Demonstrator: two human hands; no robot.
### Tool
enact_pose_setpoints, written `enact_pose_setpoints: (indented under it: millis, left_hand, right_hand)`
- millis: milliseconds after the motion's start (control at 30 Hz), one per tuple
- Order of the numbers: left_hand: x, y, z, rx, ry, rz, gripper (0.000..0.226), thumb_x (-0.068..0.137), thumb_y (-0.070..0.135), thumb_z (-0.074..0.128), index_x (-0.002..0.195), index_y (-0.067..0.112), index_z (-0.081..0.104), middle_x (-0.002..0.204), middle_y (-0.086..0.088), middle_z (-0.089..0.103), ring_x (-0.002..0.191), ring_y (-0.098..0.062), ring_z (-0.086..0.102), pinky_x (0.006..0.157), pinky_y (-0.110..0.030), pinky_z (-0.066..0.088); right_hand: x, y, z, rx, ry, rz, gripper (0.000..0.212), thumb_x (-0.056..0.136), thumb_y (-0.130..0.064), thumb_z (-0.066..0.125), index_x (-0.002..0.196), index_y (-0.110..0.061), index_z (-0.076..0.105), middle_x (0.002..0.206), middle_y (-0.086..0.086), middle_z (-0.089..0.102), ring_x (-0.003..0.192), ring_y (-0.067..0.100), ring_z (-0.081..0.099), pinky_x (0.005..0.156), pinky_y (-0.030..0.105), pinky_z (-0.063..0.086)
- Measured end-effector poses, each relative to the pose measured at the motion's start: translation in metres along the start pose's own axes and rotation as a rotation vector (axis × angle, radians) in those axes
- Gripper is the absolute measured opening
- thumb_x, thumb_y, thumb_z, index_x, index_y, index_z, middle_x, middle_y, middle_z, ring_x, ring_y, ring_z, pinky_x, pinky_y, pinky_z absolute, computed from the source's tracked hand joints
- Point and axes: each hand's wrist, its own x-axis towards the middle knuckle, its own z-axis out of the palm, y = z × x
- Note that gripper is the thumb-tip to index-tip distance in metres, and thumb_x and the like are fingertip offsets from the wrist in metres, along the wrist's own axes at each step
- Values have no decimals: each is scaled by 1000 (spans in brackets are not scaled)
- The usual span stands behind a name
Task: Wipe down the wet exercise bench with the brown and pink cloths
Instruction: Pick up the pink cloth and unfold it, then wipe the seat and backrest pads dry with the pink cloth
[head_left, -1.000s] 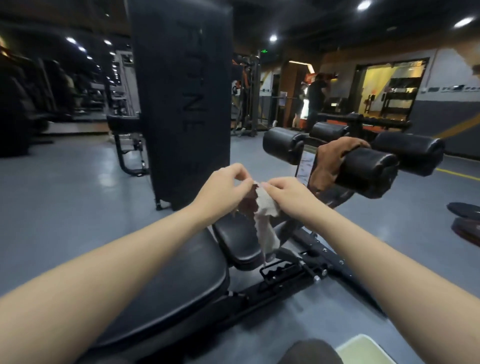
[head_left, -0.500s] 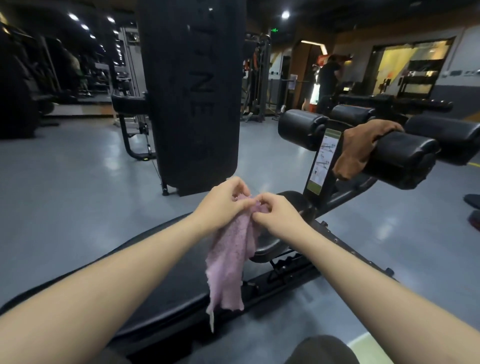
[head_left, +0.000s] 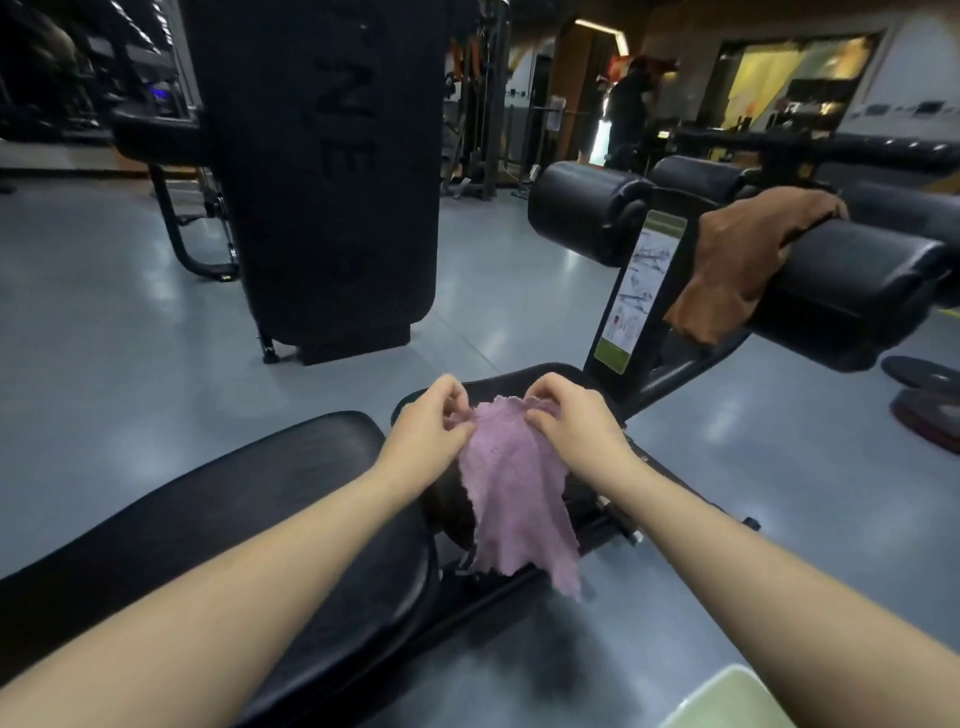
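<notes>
Worktop (head_left: 291, 499), black padded bench, nearest; wetness not discernible. Pink cloth (head_left: 511, 488): since a second ago shaken out from a bunched wad, now hanging open above the seat gap. Left hand (head_left: 428, 426) and right hand (head_left: 571, 423): each grip pinches the top edge; likely ready to wipe. Brown cloth (head_left: 737, 254): unmoved, draped over roller pad (head_left: 857, 280), beyond.
</notes>
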Motion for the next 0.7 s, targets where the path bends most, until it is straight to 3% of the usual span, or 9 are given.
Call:
enact_pose_setpoints:
  millis: [100, 200, 300, 367, 433, 567, 700]
  left_hand:
    - [28, -12, 19, 11, 53, -46, 23, 89, 4, 58, 78, 20, 45, 76, 1, 61, 67, -10, 52, 58, -24, 37]
    - [50, -28, 34, 7, 66, -97, 26, 86, -1, 53, 74, 21, 58, 78, 11, 65, 72, -7, 57, 60, -18, 39]
    - [61, -44, 43, 15, 47, -102, 32, 91, -1, 52, 83, 25, 68, 90, 12, 71, 79, -6, 64, 67, -20, 46]
    - [64, -54, 46, 22, 39, -77, 33, 91, -1, 53, 88, 27, 70, 96, 13, 71, 91, -4, 66, 80, -23, 52]
    - [64, -64, 46, 47, 30, -60, 33, 90, 0, 54, 92, 28, 71, 101, 13, 69, 97, -4, 65, 90, -28, 53]
    - [50, -77, 39, 98, 13, -59, 33, 89, 2, 53, 95, 30, 70, 109, 10, 65, 101, -6, 63, 91, -28, 52]
    - [28, -90, 21, 182, -2, 4, 22, 91, 13, 58, 97, 31, 69, 111, 12, 58, 106, -8, 55, 92, -30, 48]
  right_hand:
    - [25, 14, 17, -132, 11, -7, 11, 97, -18, 59, 106, -24, 59, 108, -3, 69, 97, 22, 65, 80, 40, 53]
    - [32, 26, 39, -367, 151, -112, 25, 94, -9, 49, 116, -17, 59, 115, 2, 58, 95, 27, 58, 74, 41, 48]
    - [19, 33, 63, -495, 210, -324, 31, 80, -2, 65, 111, -8, 65, 110, 9, 58, 91, 28, 55, 75, 40, 50]
    - [7, 35, 82, -516, 109, -429, 28, 78, -4, 71, 105, -6, 68, 108, 9, 61, 93, 28, 58, 79, 41, 53]
    - [-3, 39, 95, -451, -22, -421, 27, 86, -11, 67, 112, -7, 68, 117, 7, 62, 104, 26, 59, 91, 39, 52]
    - [-4, 52, 99, -394, -257, -312, 53, 100, -40, 53, 145, -14, 49, 153, 2, 42, 139, 19, 39, 115, 32, 29]
    - [-5, 59, 103, -491, -302, -334, 70, 95, -59, 31, 152, -20, 41, 161, 0, 33, 146, 20, 31, 121, 38, 25]
